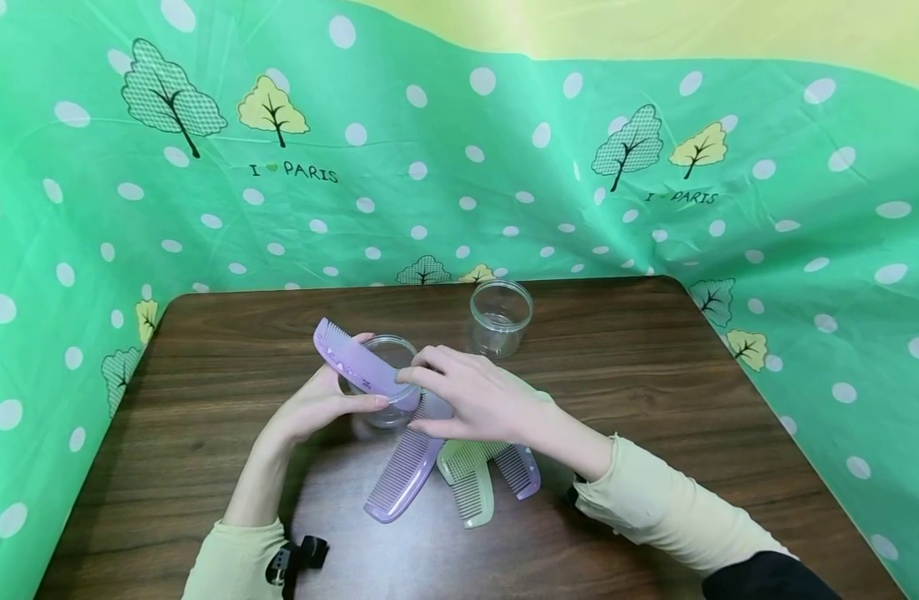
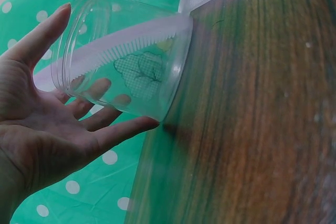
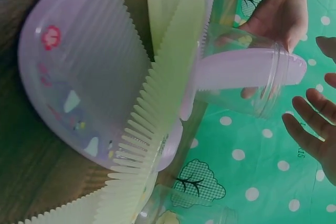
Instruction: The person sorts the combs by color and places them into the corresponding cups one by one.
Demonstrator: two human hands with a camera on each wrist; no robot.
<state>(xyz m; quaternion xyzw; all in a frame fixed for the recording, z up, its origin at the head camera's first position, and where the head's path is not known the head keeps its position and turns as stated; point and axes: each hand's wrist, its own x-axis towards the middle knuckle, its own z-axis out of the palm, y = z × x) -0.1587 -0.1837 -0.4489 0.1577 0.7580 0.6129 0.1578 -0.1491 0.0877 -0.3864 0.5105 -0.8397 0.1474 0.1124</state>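
My left hand (image 1: 320, 404) holds a clear jar (image 2: 131, 87) that stands on the table, its thumb near the rim and the fingers round the other side. Inside the jar leans a purple comb (image 1: 354, 358), one end low in the jar and the other sticking out past the rim. Just above the rim is my right hand (image 1: 477, 396). In the right wrist view its fingers are loosely bent, apart from the comb, and hold nothing. Below it lie a second purple comb (image 1: 407, 475), a green comb (image 1: 470, 487) and another purple comb (image 1: 519, 472), partly hidden by the right arm.
A second clear jar (image 1: 501, 321) stands near the back edge of the dark wooden table (image 1: 616, 333). Green dotted cloth (image 1: 444, 200) hangs behind and at both sides. A black strap (image 1: 302, 558) sits at the left sleeve.
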